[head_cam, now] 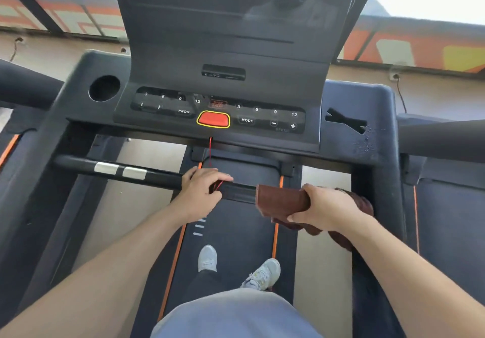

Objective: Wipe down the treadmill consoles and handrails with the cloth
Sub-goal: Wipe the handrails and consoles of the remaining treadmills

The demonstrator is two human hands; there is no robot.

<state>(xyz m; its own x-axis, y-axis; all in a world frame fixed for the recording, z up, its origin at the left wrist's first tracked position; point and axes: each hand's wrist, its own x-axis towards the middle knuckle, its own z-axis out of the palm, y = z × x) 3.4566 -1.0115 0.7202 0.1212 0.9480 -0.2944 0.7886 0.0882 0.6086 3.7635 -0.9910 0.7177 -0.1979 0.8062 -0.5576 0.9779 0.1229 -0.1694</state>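
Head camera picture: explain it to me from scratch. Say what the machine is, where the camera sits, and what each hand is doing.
There is one picture, taken by a camera worn on the person's head, looking forward and down. The person stands on a treadmill belt, shoes visible below. Ahead rises the console, with number buttons, PROG and MODE keys and a red stop button. A round cup holder sits at its left. A black front handrail crosses below the console. The left hand grips that bar, with a thin red safety cord hanging beside it. The right hand presses a brown cloth wrapped over the bar, wiping it.
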